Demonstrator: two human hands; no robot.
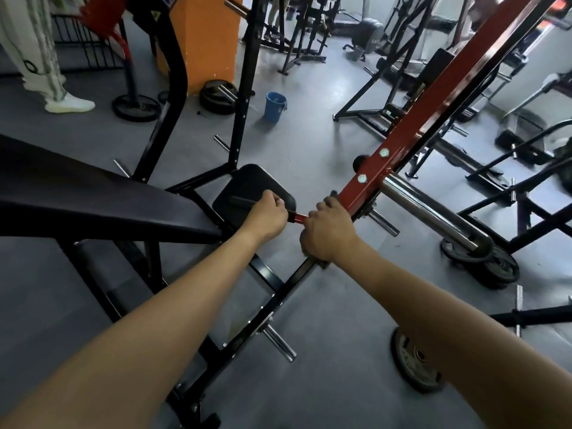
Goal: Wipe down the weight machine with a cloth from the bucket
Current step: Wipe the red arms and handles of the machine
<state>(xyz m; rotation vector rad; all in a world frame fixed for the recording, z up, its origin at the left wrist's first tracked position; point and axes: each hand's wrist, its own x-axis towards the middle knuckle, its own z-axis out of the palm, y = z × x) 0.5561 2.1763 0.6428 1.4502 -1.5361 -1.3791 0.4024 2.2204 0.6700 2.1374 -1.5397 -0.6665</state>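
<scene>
Sprawling over the grey gym floor (325,125), the black-framed weight machine (236,128) fills the middle of the view. Its long black padded bench (93,199) slants in from the left. The machine's red steel lever arm (399,137) runs from the upper right down to the centre, and a chrome plate sleeve (427,209) juts from its side. A blue plastic bucket (275,106) stands on the floor well beyond the machine, near an orange pillar (201,41). The left hand (267,216) is clenched around the black handle grip (244,201). The right hand (329,233) is curled round the red arm's lower end, holding what looks like a dark cloth (333,195) against it. Only a scrap of the cloth shows above the fingers.
</scene>
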